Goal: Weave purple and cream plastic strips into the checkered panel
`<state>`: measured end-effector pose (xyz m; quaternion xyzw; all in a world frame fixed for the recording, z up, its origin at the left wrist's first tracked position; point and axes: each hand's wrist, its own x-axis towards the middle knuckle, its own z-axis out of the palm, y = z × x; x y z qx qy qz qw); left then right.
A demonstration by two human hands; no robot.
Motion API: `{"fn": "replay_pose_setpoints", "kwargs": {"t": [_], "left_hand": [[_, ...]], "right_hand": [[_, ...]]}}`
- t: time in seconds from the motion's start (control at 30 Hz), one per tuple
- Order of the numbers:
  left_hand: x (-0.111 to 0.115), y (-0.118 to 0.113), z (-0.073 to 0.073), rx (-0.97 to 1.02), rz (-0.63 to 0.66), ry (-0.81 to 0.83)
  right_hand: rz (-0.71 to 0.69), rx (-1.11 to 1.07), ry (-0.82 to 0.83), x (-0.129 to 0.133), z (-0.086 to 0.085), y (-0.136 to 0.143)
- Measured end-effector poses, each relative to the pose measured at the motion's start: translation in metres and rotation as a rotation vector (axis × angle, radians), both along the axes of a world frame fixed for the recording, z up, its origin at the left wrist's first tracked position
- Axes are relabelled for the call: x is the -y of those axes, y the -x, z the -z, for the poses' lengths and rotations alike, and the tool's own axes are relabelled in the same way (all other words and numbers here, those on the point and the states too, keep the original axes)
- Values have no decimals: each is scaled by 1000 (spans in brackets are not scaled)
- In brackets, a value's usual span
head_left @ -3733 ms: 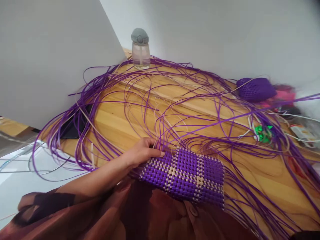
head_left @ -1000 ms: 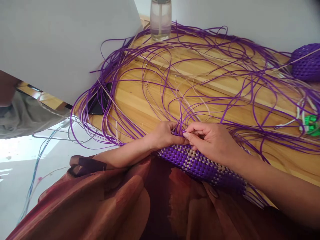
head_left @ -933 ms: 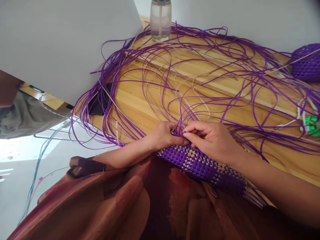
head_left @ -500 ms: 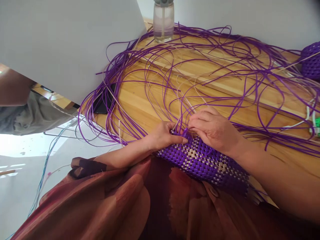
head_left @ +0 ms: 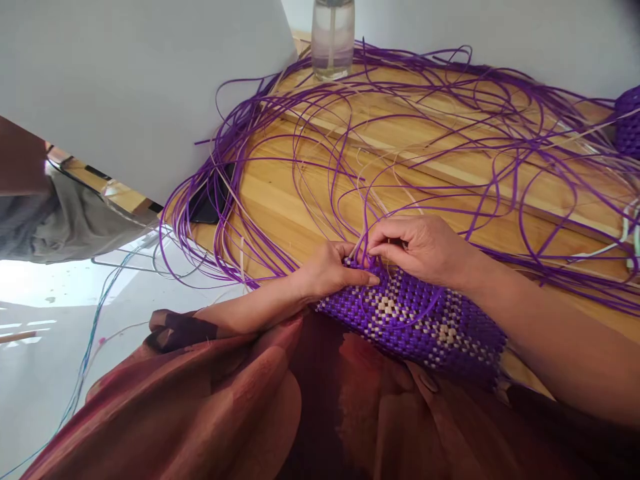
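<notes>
A purple and cream woven piece (head_left: pixel 425 320) lies across my lap at the table's near edge, with flower-like cream patterns in it. My left hand (head_left: pixel 330 272) is closed on its upper left edge, thumb on the front face and fingers behind. Just right of that thumb, my right hand (head_left: pixel 425 250) pinches a purple strand (head_left: pixel 367 207) at the weave's top edge between thumb and forefinger. Long loose purple and cream strands run up from this edge over the table. A loop of purple strand hangs over the front of the weave.
Tangled purple strands (head_left: pixel 250 110) spread over the wooden table (head_left: pixel 270 193). A clear pump bottle (head_left: pixel 333 43) stands at the back, and a dark phone (head_left: pixel 207 203) lies under strands at left. Another purple woven piece (head_left: pixel 627 123) is far right. A person's grey-clothed leg (head_left: pixel 75 220) shows at left.
My right hand has shifted slightly left along the top edge, its thumb and forefinger now showing in a pinch. My left hand keeps its hold. The whole view has moved a little.
</notes>
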<state>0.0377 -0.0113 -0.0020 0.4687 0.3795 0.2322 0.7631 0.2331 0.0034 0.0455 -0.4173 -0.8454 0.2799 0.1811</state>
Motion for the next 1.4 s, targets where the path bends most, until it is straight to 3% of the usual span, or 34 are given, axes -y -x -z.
{"fn": "replay_pose_setpoints", "kwargs": {"t": [0.23,0.4,0.6,0.83,1.07,1.3,1.4], "left_hand": [[-3,2,4,-16,30,31],[-2,2,5,-38,31,12],[0,-1,7,49,-70,8],[2,-3,4,31,-99,64],[-2,-2,5,58,9,167],[-2,-2,0,-82,-28,-71],[-4,-3,-2,-85,-15,-86]], "right_hand": [[167,48,237,11,5,-7],[221,164,86,25,-4,-1],[114,243,-28,48,-16,-4],[308,174,-71,56,-2,10],[444,58,63,55,1,12],[458,80,111,47,1,11],[457,85,102,47,1,10]]}}
